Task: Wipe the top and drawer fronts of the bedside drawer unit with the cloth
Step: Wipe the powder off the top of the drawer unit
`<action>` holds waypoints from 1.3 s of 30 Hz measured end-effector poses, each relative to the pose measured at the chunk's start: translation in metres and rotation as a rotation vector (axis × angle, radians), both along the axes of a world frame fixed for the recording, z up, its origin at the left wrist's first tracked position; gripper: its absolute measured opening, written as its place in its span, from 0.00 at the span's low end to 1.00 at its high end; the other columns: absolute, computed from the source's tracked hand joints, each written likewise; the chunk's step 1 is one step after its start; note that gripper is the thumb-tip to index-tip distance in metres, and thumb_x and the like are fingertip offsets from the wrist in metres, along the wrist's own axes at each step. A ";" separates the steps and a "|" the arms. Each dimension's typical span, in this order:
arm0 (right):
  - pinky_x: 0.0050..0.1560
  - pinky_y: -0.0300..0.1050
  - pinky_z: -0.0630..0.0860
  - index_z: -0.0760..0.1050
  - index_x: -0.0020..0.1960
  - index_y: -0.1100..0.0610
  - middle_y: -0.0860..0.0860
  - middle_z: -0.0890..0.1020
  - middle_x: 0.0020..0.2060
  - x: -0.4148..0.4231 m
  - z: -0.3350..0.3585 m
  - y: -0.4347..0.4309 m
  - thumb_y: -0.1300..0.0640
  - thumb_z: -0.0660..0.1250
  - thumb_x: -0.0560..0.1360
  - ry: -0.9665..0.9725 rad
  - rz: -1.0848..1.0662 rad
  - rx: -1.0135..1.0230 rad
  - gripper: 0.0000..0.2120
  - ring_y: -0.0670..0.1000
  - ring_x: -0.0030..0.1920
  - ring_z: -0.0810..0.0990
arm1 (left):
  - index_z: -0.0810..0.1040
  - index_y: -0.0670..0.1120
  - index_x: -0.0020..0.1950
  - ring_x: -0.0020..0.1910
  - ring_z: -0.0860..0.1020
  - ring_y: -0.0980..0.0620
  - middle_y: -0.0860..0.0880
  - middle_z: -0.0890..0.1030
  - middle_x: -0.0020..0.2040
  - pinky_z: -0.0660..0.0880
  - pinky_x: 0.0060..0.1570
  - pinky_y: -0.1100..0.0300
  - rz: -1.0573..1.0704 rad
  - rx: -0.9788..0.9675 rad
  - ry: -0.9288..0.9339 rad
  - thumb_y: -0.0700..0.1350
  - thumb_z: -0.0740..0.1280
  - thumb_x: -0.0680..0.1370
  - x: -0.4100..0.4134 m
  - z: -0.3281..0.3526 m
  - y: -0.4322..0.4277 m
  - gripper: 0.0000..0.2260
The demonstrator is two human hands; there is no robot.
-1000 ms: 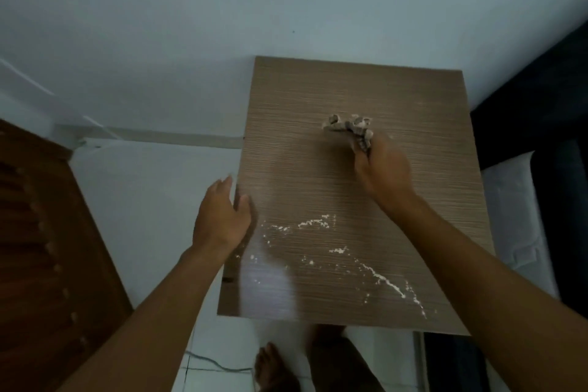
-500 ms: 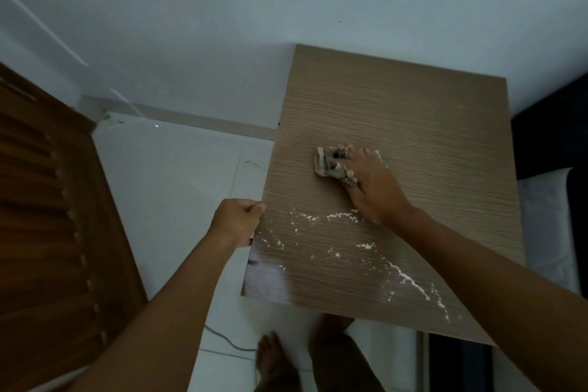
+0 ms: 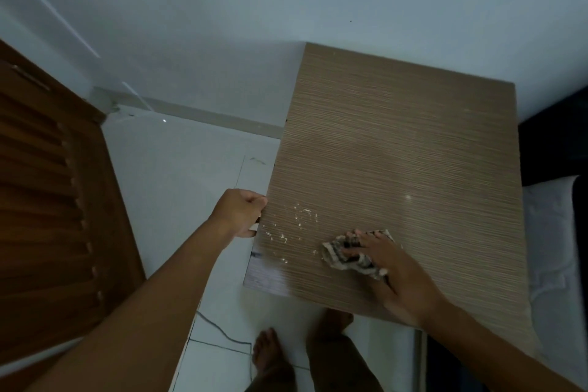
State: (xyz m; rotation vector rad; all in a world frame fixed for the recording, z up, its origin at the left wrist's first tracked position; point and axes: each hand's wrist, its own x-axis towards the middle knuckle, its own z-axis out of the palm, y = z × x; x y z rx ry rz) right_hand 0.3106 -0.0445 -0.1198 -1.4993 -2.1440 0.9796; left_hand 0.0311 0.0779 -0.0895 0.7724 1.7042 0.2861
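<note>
While the left hand [image 3: 241, 212] grips the drawer unit [image 3: 413, 137] at its edge, the right hand [image 3: 401, 280] presses the cloth [image 3: 334, 257] flat-fingered on the top, where the white specks [image 3: 305, 212] leftward seem due next.

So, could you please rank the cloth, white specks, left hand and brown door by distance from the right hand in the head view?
1. Cloth, under the right hand.
2. White specks, further left.
3. Left hand, on the unit's left edge.
4. Brown door, far left.
</note>
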 end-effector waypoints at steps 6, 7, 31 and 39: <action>0.48 0.33 0.74 0.78 0.57 0.41 0.37 0.83 0.47 -0.025 0.057 0.067 0.52 0.59 0.82 0.198 -0.284 -0.065 0.11 0.37 0.49 0.81 | 0.81 0.42 0.57 0.53 0.81 0.49 0.46 0.83 0.53 0.80 0.44 0.59 -0.048 -0.006 -0.036 0.43 0.66 0.79 -0.014 0.001 -0.015 0.09; 0.45 0.33 0.74 0.78 0.56 0.41 0.38 0.84 0.44 -0.031 0.062 0.086 0.52 0.59 0.82 0.188 -0.291 -0.027 0.11 0.38 0.46 0.81 | 0.81 0.42 0.57 0.53 0.81 0.49 0.46 0.83 0.53 0.79 0.44 0.60 -0.058 -0.009 -0.043 0.43 0.66 0.79 -0.015 0.001 -0.019 0.09; 0.75 0.54 0.50 0.73 0.68 0.51 0.53 0.73 0.70 -0.107 -0.011 0.129 0.50 0.55 0.80 -0.147 0.298 0.126 0.19 0.52 0.74 0.64 | 0.82 0.38 0.54 0.50 0.83 0.47 0.44 0.83 0.47 0.79 0.55 0.52 -0.033 -0.026 -0.177 0.34 0.64 0.79 -0.037 -0.014 -0.062 0.08; 0.75 0.55 0.54 0.73 0.68 0.54 0.53 0.73 0.70 -0.102 -0.016 0.076 0.50 0.55 0.80 -0.099 0.524 0.144 0.20 0.52 0.75 0.63 | 0.83 0.42 0.49 0.48 0.83 0.48 0.44 0.85 0.46 0.78 0.56 0.55 0.089 -0.148 -0.282 0.31 0.59 0.77 -0.040 0.000 -0.063 0.14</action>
